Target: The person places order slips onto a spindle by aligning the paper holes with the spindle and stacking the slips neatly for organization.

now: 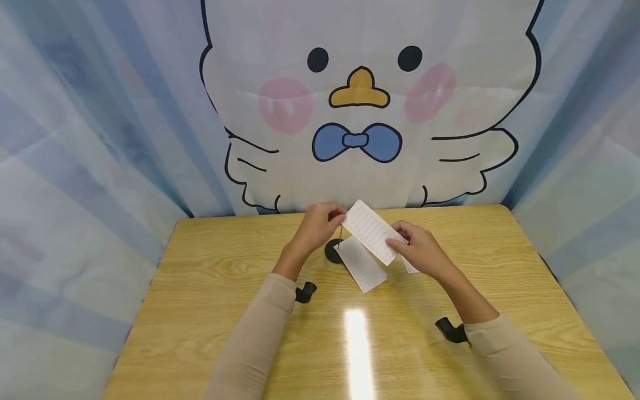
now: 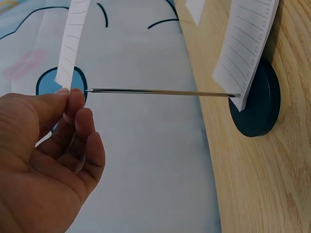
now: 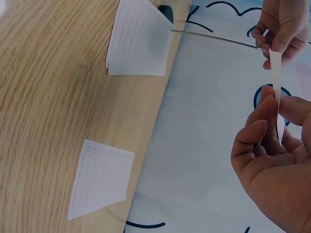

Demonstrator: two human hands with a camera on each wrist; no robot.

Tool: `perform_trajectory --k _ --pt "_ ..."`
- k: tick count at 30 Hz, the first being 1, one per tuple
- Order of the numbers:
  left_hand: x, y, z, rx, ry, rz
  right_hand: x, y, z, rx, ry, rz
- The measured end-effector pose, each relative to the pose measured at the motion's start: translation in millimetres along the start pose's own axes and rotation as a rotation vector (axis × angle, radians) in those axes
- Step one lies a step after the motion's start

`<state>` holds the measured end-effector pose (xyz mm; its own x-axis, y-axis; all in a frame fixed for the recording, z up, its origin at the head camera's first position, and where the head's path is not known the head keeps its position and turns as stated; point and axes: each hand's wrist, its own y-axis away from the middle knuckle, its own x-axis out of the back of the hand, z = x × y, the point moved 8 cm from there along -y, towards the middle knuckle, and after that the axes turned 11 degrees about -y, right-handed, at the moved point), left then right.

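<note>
A lined paper slip with small checkboxes (image 1: 372,230) is stretched between both hands above the table. My left hand (image 1: 320,223) pinches its upper left corner, close to the tip of a thin upright metal spike (image 2: 160,92). My right hand (image 1: 420,247) grips the slip's lower right end between thumb and fingers. The spike rises from a round black base (image 2: 262,107). Several similar slips (image 1: 361,265) are pierced on it at one corner and rest low against the base. Another lined slip (image 3: 102,179) lies on the table beneath my right hand.
The wooden table (image 1: 215,311) ends at a curtain (image 1: 350,178) with a cartoon bird, which hangs behind its far edge. Black wrist mounts (image 1: 451,330) stick out at both forearms.
</note>
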<state>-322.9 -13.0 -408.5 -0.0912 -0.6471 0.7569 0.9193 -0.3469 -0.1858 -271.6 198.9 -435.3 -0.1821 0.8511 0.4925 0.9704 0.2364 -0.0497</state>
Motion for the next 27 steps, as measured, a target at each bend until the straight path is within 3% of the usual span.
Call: perform_trajectory --k 27 --pt "-8.9 3.5 -13.2 0.035 0.023 -0.034 -11.1 -2 17 -0.044 0.002 -0.017"
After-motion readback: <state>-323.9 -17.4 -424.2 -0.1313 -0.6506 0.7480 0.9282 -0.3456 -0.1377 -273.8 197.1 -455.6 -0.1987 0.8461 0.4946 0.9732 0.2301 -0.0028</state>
